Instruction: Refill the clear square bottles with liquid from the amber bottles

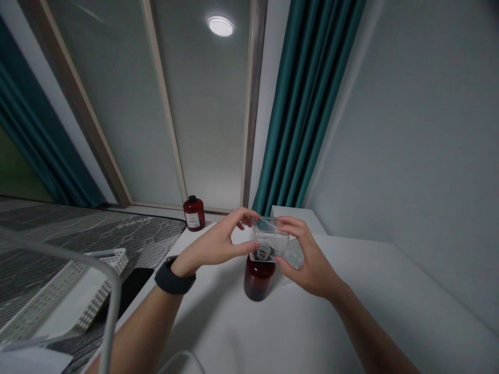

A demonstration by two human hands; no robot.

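Both my hands hold a small clear plastic box [270, 243] with something dark and coiled inside, above the white table [351, 311]. My left hand [218, 241], with a black watch on its wrist, pinches the box's left side with fingers and thumb. My right hand [307, 257] grips its right side. Just below the box, a dark red bottle [257, 280] stands upright on the table; its top is hidden behind the box.
A second dark red bottle [194, 213] with a black cap and a white label stands at the table's far edge by the window. Teal curtains [307, 104] hang behind. A white perforated tray [101, 291] lies left on a patterned bed cover.
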